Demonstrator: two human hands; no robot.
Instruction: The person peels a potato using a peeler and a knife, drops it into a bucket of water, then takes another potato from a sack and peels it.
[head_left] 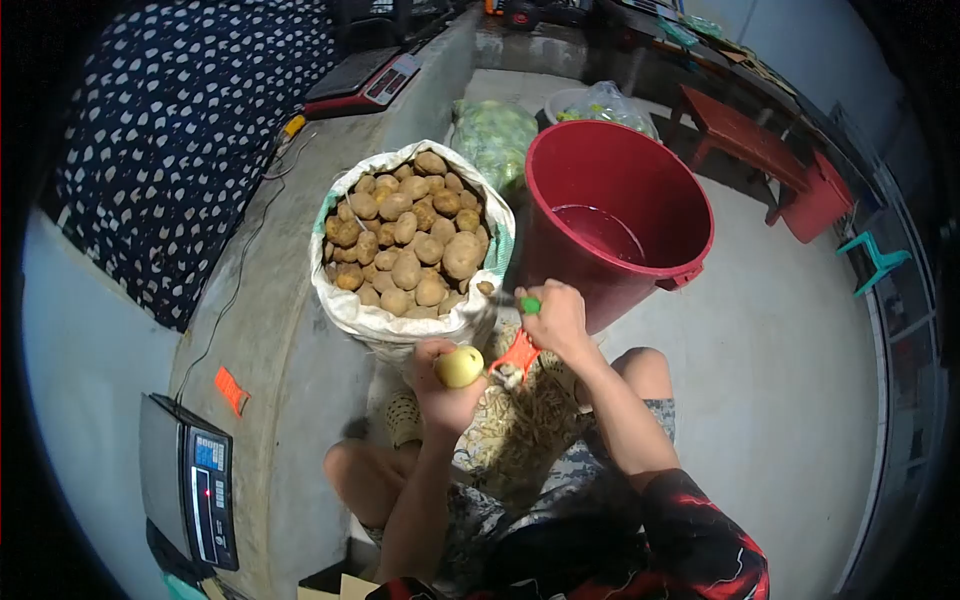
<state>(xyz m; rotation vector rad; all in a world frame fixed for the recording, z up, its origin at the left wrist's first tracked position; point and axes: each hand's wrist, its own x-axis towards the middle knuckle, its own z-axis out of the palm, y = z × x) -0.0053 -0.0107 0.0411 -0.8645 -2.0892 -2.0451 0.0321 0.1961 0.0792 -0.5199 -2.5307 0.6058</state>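
My left hand [437,396] is closed around a pale, peeled potato [460,367], holding it above my lap. Just to its right, my right hand [558,318] grips a peeler [518,355] with an orange head and a green handle end. Some pale peel clings around the peeler's blade, which is close to the potato but seems apart from it. Beneath both hands, a heap of peelings [525,425] covers the floor between my legs. An open white sack [352,312] full of unpeeled brown potatoes [405,228] stands directly in front.
A large red tub [570,268] with a little liquid inside stands right of the sack. Behind them are a green-filled plastic bag [493,135] and a red bench [745,135]. On the left ledge lie a digital scale [205,490] and an orange peeler-like piece [231,389].
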